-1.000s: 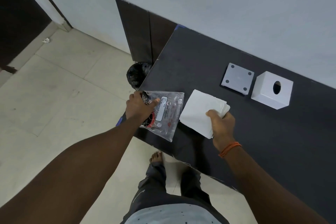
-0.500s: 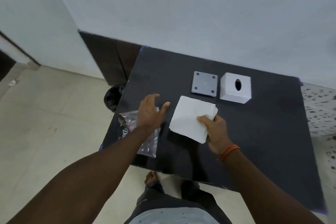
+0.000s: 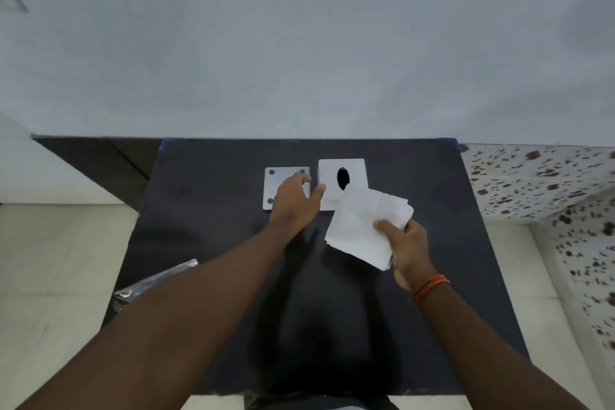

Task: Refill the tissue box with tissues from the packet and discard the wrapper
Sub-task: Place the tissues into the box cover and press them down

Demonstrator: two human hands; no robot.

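White tissue stack (image 3: 361, 226), soft and floppy, pinched at near corner by right hand (image 3: 407, 248); left hand (image 3: 294, 198) empty, fingers spread, near tissue box (image 3: 342, 183) at table's far edge.

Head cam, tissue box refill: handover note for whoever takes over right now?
Left hand: open, empty, reaching over the grey base plate toward the tissue box.
Right hand: fingers shut on the tissue stack, held above the table.
Tissue box: hole side up, at the far side of the table, base plate beside it.
Wrapper: lying at the table's near-left edge.
Done: tissues out of the packet.
Left: load the tissues, close the box with the plate, discard the wrapper.
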